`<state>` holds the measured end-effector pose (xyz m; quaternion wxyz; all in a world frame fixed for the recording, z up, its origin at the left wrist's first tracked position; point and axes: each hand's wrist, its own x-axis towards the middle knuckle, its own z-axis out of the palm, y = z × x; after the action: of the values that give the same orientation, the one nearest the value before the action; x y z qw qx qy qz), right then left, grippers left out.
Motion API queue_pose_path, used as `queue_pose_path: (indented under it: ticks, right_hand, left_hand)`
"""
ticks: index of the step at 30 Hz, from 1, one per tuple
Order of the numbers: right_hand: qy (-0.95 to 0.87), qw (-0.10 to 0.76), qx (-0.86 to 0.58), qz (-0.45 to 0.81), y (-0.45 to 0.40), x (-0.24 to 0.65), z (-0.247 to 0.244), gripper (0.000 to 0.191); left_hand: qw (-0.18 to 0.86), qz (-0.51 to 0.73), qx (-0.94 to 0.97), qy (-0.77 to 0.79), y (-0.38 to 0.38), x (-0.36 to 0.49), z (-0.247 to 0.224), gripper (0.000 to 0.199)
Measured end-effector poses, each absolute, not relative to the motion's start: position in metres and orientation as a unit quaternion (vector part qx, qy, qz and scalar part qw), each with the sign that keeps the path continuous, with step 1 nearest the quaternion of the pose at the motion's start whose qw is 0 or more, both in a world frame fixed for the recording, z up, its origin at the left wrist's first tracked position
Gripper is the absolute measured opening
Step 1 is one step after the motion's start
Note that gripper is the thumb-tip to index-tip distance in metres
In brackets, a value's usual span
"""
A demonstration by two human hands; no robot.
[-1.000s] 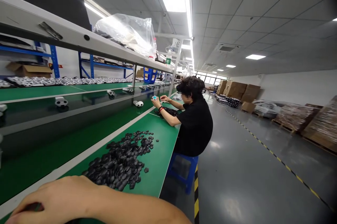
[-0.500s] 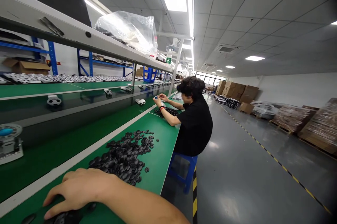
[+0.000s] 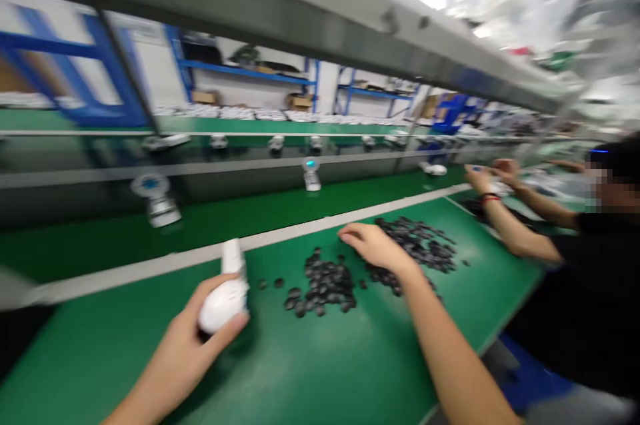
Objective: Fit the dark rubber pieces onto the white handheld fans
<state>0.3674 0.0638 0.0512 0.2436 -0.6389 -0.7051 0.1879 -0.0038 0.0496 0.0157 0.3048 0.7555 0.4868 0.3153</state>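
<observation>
Newly in view, the left hand [image 3: 186, 333] curls round a white, rounded plastic unit [image 3: 223, 308], bringing it near small black pieces [image 3: 327, 282]; whether the half-curled right hand [image 3: 373, 245] holds anything is unclear.

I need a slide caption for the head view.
Left hand holding a white part, right hand near black pieces on green table.
</observation>
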Motion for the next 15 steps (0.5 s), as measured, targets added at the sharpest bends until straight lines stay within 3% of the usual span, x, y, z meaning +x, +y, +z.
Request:
queue_pose_path:
  ticks: [5,15]
  right_hand:
    - [-0.723,0.178,-0.625,0.235,0.072,0.374,0.037,0.028]
    - [-0.767,0.152,-0.595,0.186,0.074,0.336,0.027,0.018]
  left_hand:
    - [0.397,0.251,0.745,0.475,0.057,-0.018,0.013,0.052]
    - [0.41,0.239,0.739,0.478,0.056,-0.017,0.011,0.053]
